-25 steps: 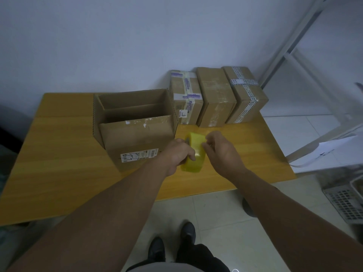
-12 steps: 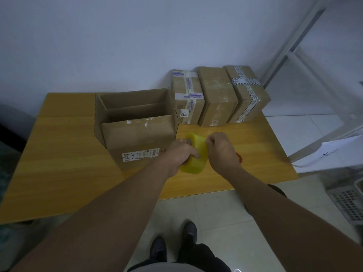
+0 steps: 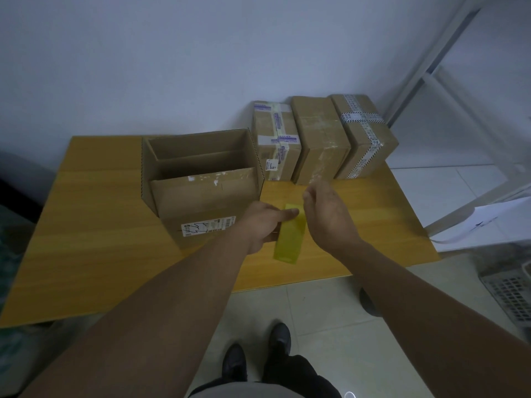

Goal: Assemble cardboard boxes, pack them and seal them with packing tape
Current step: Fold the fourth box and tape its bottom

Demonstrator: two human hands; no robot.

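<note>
An open cardboard box stands on the wooden table, its top flaps up and a shipping label on its near side. Just right of the box, my left hand grips a yellow roll of packing tape, held edge-on above the table. My right hand hovers right beside the top of the roll. Its fingers point away from me and are blurred, so any pinch on the tape's end is hidden. No pulled strip of tape shows.
Three sealed cardboard boxes stand side by side against the wall at the table's back right. A white metal frame rises to the right. On the floor to the right lie a white sheet and a plastic basket.
The roll has turned from face-on to edge-on in my left hand. My right hand has lifted off the roll's front and moved up and slightly right.
</note>
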